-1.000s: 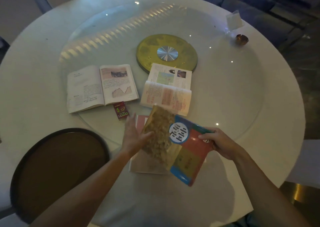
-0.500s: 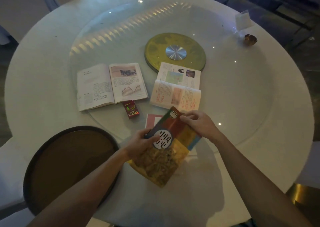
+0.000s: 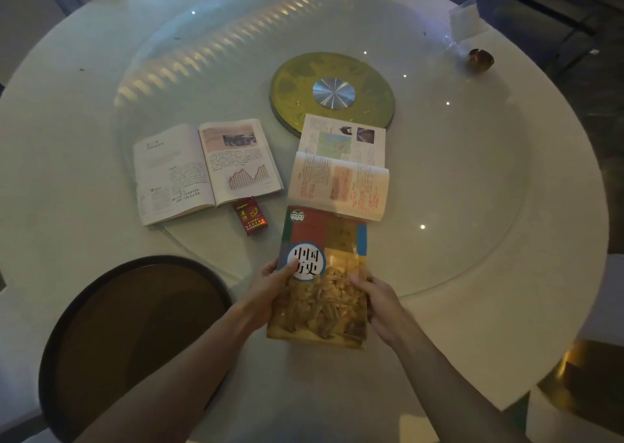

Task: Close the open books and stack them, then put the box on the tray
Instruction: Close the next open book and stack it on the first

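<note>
Closed book (image 3: 320, 273), cover up, low centre of frame; a second earlier held tilted in the air, half a second earlier skewed, now squared and lowered flat near the table (image 3: 472, 273) edge. First book shut, start of the stack. Clasped at both long edges: left hand (image 3: 270, 290) thumb over the round title badge, right hand (image 3: 378, 304) fingers curled on the opposite edge. Two open books (image 3: 202, 169) (image 3: 341, 169) beyond, unclosed. Red box (image 3: 250, 215) between them, tray (image 3: 135, 334) lower left.

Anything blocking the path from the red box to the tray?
Nothing visible. The red box lies on the table just beyond the dark round tray, with only bare tabletop between them. Both hands are busy holding the closed book.
</note>
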The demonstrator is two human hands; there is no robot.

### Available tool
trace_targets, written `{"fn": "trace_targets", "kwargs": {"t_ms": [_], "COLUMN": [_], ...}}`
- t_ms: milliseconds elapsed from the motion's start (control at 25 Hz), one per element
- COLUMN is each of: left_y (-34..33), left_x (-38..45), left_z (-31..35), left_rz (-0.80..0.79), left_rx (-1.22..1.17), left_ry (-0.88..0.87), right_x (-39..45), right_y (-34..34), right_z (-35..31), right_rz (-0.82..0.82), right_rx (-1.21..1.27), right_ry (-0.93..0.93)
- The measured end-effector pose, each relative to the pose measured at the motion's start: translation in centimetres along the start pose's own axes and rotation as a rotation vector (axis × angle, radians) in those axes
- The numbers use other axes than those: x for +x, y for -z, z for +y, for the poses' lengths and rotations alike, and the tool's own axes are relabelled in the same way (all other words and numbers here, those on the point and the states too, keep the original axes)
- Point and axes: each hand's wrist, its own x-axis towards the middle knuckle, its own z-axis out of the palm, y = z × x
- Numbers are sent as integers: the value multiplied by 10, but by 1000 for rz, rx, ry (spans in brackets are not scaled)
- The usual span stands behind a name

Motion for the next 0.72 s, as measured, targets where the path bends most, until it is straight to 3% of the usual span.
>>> {"fn": "trace_targets", "kwargs": {"t_ms": [120, 240, 400, 520, 720], "left_y": [2, 1, 0, 9, 16], "left_x": [13, 18, 18, 29, 40], "left_z": [-19, -36, -38, -38, -35], "left_rz": [176, 277, 333, 408, 399], "left_rx": [96, 366, 689, 982, 1107], "left_ry": [-27, -84, -242, -265, -268], "right_x": [12, 24, 28, 26, 36], "right_y": [-2, -2, -1, -3, 1], "right_z": [1, 6, 13, 9, 8], "right_rz": [196, 296, 322, 344, 328], "right_rx": [-189, -329, -610, -739, -892], "right_ry": [55, 62, 133, 189, 224]}}
